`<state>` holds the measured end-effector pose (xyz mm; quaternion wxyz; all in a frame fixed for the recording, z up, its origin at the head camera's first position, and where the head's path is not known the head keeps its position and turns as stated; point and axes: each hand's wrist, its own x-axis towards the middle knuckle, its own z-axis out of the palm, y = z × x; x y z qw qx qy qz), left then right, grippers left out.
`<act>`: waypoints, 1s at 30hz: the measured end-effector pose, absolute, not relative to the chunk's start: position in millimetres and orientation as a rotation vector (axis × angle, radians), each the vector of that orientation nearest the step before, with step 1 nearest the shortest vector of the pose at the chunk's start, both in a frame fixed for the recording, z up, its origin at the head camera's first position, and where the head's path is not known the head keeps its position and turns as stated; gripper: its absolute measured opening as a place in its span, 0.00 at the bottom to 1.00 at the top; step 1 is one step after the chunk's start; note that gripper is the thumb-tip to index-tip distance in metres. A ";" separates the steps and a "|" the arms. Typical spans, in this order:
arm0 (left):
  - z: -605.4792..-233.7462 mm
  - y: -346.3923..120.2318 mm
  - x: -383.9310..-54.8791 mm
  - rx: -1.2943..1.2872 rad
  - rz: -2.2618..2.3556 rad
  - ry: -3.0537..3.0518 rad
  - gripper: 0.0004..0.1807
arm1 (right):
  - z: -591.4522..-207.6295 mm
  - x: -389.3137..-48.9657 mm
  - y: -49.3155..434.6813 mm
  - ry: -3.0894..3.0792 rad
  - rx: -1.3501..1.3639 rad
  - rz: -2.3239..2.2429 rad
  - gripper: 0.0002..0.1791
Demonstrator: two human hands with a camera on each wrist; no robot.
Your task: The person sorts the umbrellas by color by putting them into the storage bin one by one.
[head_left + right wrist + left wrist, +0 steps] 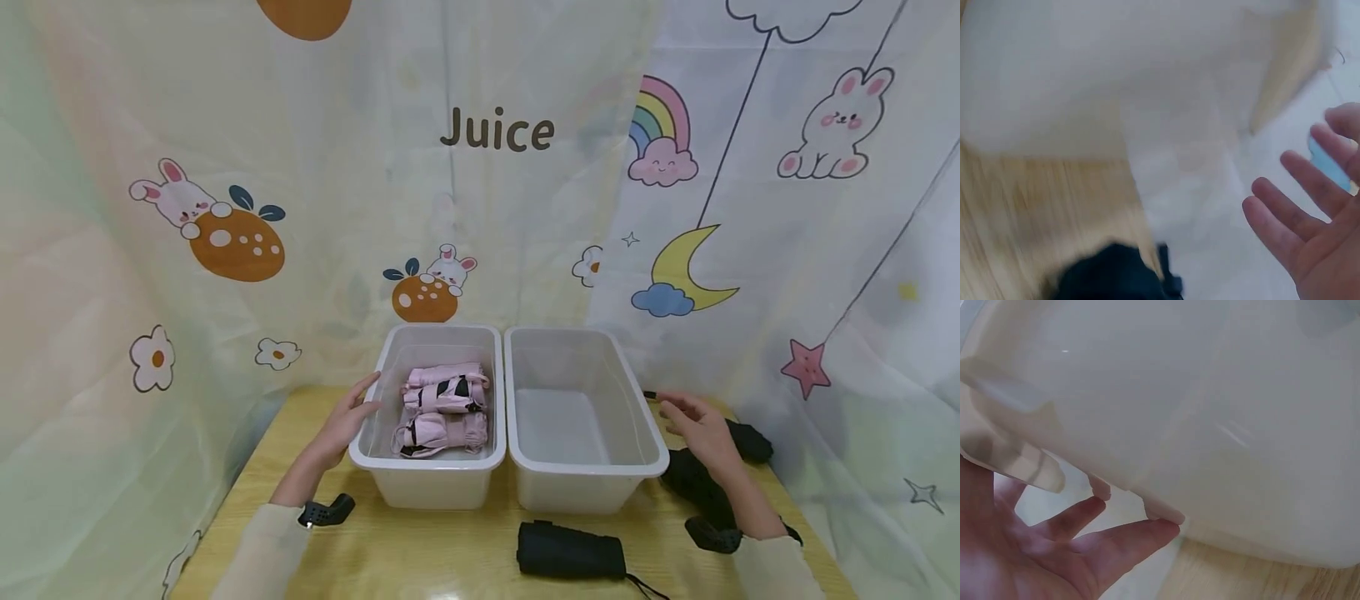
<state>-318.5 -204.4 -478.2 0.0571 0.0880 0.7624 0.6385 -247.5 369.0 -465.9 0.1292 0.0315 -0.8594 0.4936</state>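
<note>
My left hand (345, 427) is at the left side of the left white plastic bin (429, 490). In the left wrist view its fingers (1132, 540) are spread, with fingertips touching the bin's outer wall. Inside that bin lie several pink folded umbrellas (444, 394), some with black patches. My right hand (705, 435) is beside the right white bin (567, 492), its fingers loosely extended. The right wrist view shows this hand apart from the bin wall, holding nothing. Black folded umbrellas (693, 483) lie under and beside the right forearm.
Another black folded umbrella (570, 552) with a cord lies in front of the right bin. Both bins stand side by side on a wooden table (420, 558). A printed curtain (525, 217) hangs close behind and along both sides.
</note>
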 end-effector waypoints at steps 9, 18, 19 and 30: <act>-476.5 -210.6 -318.5 0.280 1.962 2.314 0.32 | -462.4 -233.9 396.3 -2.700 0.123 0.919 0.13; -479.0 -207.8 -318.4 0.254 2.007 2.272 0.31 | -499.2 -224.1 418.4 -2.881 0.218 0.748 0.25; -479.1 -207.6 -318.1 0.258 2.014 2.267 0.31 | -503.6 -224.2 420.8 -2.902 0.232 0.733 0.29; -482.1 -203.0 -316.8 0.252 2.041 2.236 0.31 | -543.2 -224.3 437.5 -3.028 0.199 0.547 0.45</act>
